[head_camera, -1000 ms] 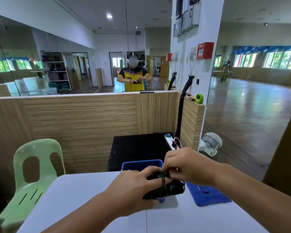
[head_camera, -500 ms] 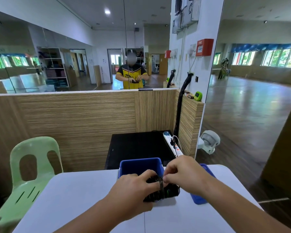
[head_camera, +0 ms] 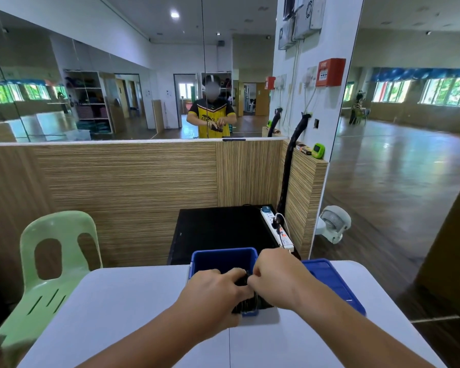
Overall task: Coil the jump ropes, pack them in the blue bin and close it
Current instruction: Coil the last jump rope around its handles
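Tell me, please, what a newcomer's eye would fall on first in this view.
The eye goes first to the two hands at centre: the left hand and right hand grip a black coiled jump rope right at the open blue bin on the white table. The blue lid lies flat to the bin's right. A pale green chair stands at the table's left.

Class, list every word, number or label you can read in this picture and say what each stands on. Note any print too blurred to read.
"FIRE": on the red alarm box on the white pillar.
Smaller print on that box: too small to read.
Print on the yellow jersey in the mirror: blurred.
Display of the green timer: unreadable.
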`<state>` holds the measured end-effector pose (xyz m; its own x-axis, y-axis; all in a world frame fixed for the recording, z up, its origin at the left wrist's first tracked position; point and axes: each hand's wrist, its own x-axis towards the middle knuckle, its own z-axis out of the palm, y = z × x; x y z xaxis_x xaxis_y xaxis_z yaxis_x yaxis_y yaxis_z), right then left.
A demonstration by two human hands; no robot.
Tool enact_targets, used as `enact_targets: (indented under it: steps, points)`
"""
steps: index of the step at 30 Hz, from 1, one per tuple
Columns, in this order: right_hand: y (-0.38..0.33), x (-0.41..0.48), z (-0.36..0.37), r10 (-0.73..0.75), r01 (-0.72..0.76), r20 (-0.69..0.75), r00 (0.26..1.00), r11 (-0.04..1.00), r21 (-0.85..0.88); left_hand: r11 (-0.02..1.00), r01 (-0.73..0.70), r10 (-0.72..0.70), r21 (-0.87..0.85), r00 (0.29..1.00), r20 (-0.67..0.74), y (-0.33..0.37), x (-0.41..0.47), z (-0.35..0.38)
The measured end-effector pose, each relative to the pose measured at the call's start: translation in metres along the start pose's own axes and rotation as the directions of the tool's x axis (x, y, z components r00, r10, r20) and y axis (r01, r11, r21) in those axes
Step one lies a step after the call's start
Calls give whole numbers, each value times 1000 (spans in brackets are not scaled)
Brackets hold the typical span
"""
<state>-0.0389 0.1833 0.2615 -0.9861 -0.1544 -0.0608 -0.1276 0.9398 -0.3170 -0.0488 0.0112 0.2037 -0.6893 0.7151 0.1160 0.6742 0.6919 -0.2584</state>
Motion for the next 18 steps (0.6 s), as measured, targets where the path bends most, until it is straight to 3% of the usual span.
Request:
enact_targets:
  steps: [3,9,13,18]
  points:
    - [-5,10,-2,18,-16,34,999,998,-68,1000,-2,4,-21,994,111,5,3,-3]
    - [-17,22,-10,52,-9,231,972,983,-182,996,64,-56,-63,991,119,16,7,-9]
    - [-18,30,3,65,-24,171,983,973,-228,993,109,-101,-54,986,136,16,9,-6]
    - [-14,31,21,100,-91,94,991,992,-90,994,105,-103,-38,994,48,11,6,-1]
